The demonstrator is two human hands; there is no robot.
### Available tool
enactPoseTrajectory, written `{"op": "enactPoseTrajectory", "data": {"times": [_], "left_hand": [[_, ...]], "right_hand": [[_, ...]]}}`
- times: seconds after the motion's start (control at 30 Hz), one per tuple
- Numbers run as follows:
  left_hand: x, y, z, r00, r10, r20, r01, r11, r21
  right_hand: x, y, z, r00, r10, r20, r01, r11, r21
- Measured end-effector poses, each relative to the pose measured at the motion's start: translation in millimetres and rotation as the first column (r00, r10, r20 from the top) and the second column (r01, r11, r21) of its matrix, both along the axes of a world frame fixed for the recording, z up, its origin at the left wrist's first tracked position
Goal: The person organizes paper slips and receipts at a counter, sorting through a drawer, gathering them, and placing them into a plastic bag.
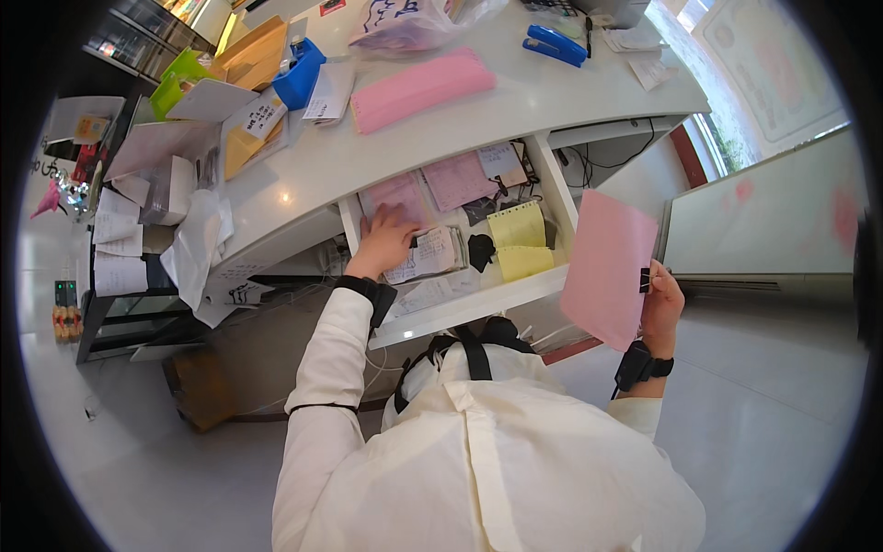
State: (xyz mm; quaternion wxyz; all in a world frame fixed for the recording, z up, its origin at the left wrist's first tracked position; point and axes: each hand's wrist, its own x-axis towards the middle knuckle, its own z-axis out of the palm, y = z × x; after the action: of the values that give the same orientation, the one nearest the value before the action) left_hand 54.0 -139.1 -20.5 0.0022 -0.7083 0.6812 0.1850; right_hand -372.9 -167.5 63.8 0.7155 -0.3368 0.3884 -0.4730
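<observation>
My left hand reaches into the open drawer, its spread fingers over pink papers at the back left; whether they touch is unclear. By that wrist lies a stack of written slips. My right hand grips a pink sheet or thin sheaf at its edge, by a black binder clip, to the right of the drawer. More pink papers, yellow punched sheets and a black crumpled item lie in the drawer.
On the white desk are a pink stack of paper, a blue stapler, a blue tape dispenser, envelopes and a plastic bag. Cables hang in the compartment right of the drawer.
</observation>
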Motion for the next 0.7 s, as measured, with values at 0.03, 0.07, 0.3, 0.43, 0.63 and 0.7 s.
{"op": "enactPoseTrajectory", "data": {"times": [0.03, 0.07, 0.3, 0.43, 0.63, 0.7], "left_hand": [[3, 2, -5, 1.0, 0.011, -0.003, -0.011, 1.0, -0.006], [6, 5, -13, 0.997, 0.003, 0.071, 0.002, 0.997, -0.081], [-3, 31, 17, 0.926, 0.027, -0.378, -0.079, 0.989, -0.124], [-6, 63, 76, 0.713, 0.279, -0.643, -0.217, 0.96, 0.176], [-6, 104, 41, 0.859, -0.117, -0.499, 0.036, 0.985, -0.168], [-13, 108, 43, 0.859, 0.029, -0.51, -0.034, 0.999, 0.0]], "right_hand": [[2, -4, 1, 0.999, 0.027, -0.021, -0.028, 0.999, -0.04], [5, -8, 2, 0.999, 0.039, -0.024, -0.04, 0.998, -0.046], [93, -47, 26, 0.937, 0.347, 0.02, -0.347, 0.938, -0.02], [159, -86, -9, 0.686, 0.701, 0.192, -0.727, 0.654, 0.211], [256, -112, -55, 0.263, 0.834, -0.485, -0.832, 0.45, 0.323], [274, -123, -72, 0.197, 0.729, -0.656, -0.788, 0.516, 0.336]]}}
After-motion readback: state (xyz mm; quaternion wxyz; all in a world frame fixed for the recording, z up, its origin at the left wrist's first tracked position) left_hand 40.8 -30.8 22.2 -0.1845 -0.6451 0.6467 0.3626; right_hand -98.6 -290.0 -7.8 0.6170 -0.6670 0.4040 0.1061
